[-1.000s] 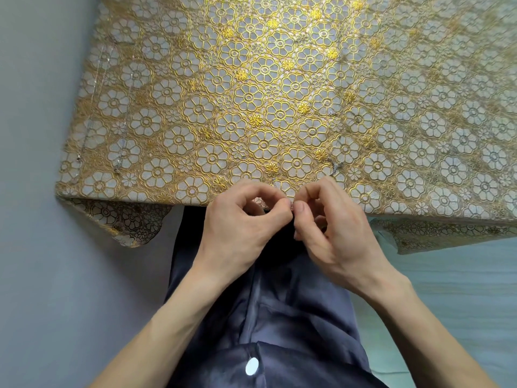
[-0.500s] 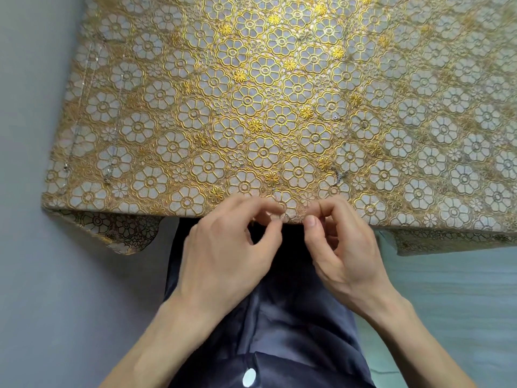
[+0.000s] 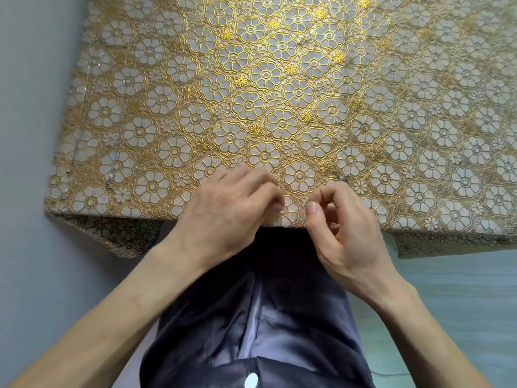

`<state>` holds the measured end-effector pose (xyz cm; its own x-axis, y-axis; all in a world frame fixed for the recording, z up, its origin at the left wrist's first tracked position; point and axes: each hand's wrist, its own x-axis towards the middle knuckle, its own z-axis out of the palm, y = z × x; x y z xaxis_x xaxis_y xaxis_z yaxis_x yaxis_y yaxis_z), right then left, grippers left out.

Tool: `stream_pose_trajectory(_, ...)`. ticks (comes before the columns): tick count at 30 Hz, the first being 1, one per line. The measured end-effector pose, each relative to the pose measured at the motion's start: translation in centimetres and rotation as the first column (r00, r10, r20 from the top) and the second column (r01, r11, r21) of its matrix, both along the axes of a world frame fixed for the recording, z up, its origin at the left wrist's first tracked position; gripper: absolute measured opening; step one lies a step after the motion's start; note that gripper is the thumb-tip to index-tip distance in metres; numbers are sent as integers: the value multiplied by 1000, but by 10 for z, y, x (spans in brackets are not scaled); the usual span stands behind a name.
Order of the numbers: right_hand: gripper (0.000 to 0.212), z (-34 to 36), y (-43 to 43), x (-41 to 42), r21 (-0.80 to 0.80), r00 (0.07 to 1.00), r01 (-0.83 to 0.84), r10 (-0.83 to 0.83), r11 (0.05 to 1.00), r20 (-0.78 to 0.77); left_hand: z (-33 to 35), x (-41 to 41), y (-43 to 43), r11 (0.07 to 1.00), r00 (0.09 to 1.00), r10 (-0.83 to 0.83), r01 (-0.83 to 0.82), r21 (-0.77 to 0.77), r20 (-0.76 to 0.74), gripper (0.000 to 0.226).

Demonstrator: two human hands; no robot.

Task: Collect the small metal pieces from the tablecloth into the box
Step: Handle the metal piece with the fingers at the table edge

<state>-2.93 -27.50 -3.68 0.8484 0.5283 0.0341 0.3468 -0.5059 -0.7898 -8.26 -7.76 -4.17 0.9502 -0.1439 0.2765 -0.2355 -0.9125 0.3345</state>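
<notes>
A small metal piece (image 3: 340, 178) lies on the tablecloth (image 3: 265, 79) just beyond the right hand (image 3: 345, 228) — much nearer it than the left hand (image 3: 223, 211). Both hands curl at the cloth's near edge; whether either pinches anything, I cannot tell.

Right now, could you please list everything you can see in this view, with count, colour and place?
tablecloth: one, gold and white floral, covering the table, its edge hanging down at the near side.
small metal pieces: a few visible, silvery, scattered on the tablecloth; exact count unclear.
garment: one, shiny dark grey-blue, below the table edge.
button: one, white, on the garment at the bottom.
left hand: one, fingers curled, over the tablecloth's near edge.
right hand: one, fingers curled, thumb near index, at the same edge; any held piece is hidden.
</notes>
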Motion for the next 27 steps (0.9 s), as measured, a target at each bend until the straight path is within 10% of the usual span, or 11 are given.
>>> stream_pose_trajectory(12,17,-2,34,-2,-292,960,53,32,955,278,8,12,26,944,947,322,-322,-72,-18,16)
stream_pose_trajectory(27,20,-12,16,-7,-67,974,-81,93,994,205,38,-32,-26,658,758,378,-624,-421,-532,3)
